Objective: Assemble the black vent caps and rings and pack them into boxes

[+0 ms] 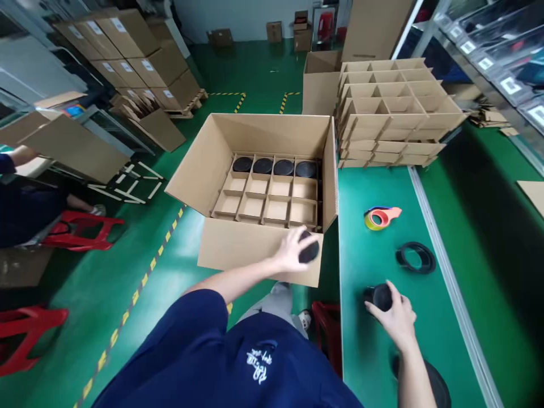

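An open cardboard box stands in front of me. Thin cardboard dividers split its inside into cells, and black round-topped pieces fill the far row. My left hand is wrapped round a black round piece above the near flap. On the green worktop to the right, my right hand has thumb and fingers about a black cylindrical piece. A black ring lies beyond that hand. A larger black round thing is partly hidden under my right forearm.
A tape dispenser lies on the worktop, with stacked divider grids behind it. Red stools and a seated person's arm are at left. Stacked cartons stand at the back left; shelving is at right.
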Available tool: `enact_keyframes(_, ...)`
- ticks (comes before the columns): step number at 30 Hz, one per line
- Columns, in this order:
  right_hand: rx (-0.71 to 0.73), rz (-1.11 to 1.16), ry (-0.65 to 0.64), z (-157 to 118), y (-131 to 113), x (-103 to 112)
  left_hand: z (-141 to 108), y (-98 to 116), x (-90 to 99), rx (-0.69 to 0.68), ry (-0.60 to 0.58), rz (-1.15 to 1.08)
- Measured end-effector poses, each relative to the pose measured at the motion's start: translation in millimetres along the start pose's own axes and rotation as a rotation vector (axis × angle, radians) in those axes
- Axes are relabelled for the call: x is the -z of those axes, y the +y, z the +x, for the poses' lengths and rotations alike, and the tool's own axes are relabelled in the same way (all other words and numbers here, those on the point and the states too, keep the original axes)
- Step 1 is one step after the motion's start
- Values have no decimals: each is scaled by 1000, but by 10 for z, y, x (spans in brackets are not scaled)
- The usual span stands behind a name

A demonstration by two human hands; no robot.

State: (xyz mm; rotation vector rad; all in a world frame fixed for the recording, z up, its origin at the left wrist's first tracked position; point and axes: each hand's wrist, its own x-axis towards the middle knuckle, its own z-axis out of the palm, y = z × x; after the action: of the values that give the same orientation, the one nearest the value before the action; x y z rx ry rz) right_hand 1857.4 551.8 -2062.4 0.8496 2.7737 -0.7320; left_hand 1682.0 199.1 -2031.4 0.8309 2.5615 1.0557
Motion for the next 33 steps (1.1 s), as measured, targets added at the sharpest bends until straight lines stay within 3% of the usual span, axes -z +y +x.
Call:
enact_keyframes(2, 297, 55, -79, -76, -570, -119, -18, -521, 610, 173, 204, 77)
enact_keyframes(4, 508, 64, -113, -20, -1339, -322, 77, -1053, 1191, 356, 335, 158)
enact_keyframes(6, 625, 47, -98, 176, -2250, -592, 224, -1572, 1699, 516, 384, 235)
enact_keyframes(8, 695, 16, -80, 480, -3213, -902, 369, -2053, 2102, 621, 357, 298)
enact_keyframes(10, 752, -52, -75, 833, -4124, -1229, 487, -2474, 2380, 657, 289, 344)
enact_keyframes(12, 786, -140, -92, 1181, -4892, -1559, 578, -2809, 2535, 648, 229, 375)
enact_keyframes(15, 749, -288, -154, 1611, -5639, -2034, 687, -3131, 2597, 640, 203, 403)
enact_keyframes(18, 675, -435, -223, 1877, -5888, -2423, 787, -3269, 2563, 630, 211, 408)
enact_keyframes(22, 705, -493, -195, 1986, -5765, -2711, 867, -3326, 2457, 582, 215, 404)
enact_keyframes(26, 834, -435, -113, 1973, -5631, -2823, 853, -3408, 2268, 613, 234, 407)
enact_keyframes(29, 890, -362, -139, 2005, -5697, -2898, 860, -3526, 2173, 609, 236, 454)
enact_keyframes(33, 839, -216, -136, 1932, -5775, -2862, 875, -3539, 2293, 640, 130, 493)
